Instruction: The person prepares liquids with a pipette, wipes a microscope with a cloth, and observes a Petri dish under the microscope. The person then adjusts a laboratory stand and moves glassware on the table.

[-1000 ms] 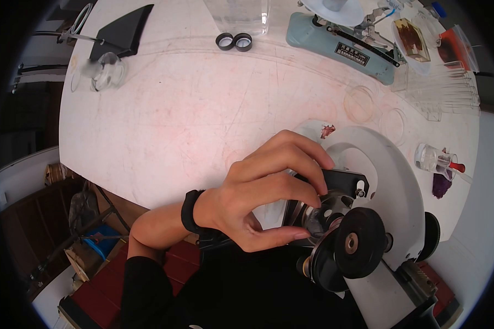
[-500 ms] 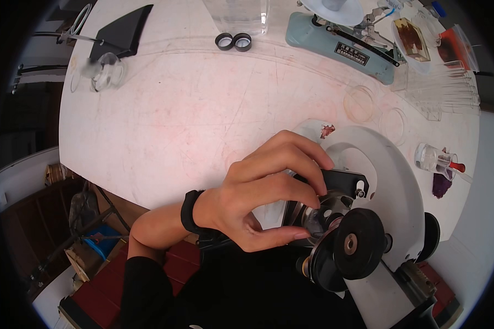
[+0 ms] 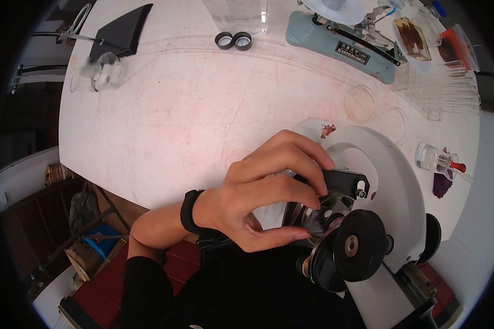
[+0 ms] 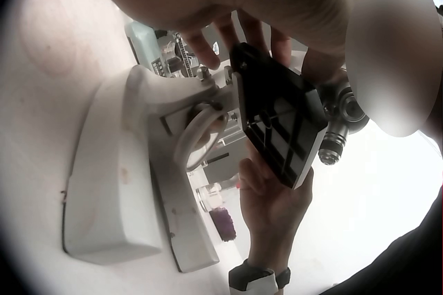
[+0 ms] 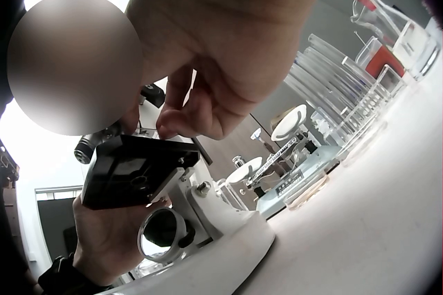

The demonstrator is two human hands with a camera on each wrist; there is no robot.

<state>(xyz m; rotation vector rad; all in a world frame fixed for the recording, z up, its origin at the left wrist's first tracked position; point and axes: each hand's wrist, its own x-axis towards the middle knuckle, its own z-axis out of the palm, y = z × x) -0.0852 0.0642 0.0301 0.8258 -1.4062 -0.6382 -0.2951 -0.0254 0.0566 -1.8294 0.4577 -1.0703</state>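
Note:
In the head view my left hand [image 3: 258, 192] reaches over the black stage [image 3: 343, 178] of a white microscope [image 3: 403, 175]. Its thumb and index finger curve around a small clear glass piece that looks like a slide [image 3: 315, 223], one fingertip at each side. From below, the left wrist view shows the stage [image 4: 284, 112] between both hands. My right hand [image 4: 273, 201] is beside its other edge and is hidden in the head view. Curled fingers of that hand [image 5: 214, 91] are close over the stage edge [image 5: 142, 163] in the right wrist view; I cannot tell what they grip.
A black knob [image 3: 359, 245] is close to my left thumb. Beyond the microscope are a small beaker [image 3: 433, 159] with a red-bulbed dropper, a rack of test tubes [image 3: 450, 90] and a blue-green balance [image 3: 340, 49]. Two black caps [image 3: 241, 41] lie near the back.
The microscope's black knob sits very slightly lower in the head view than a second ago. My left hand has kept its pose and place.

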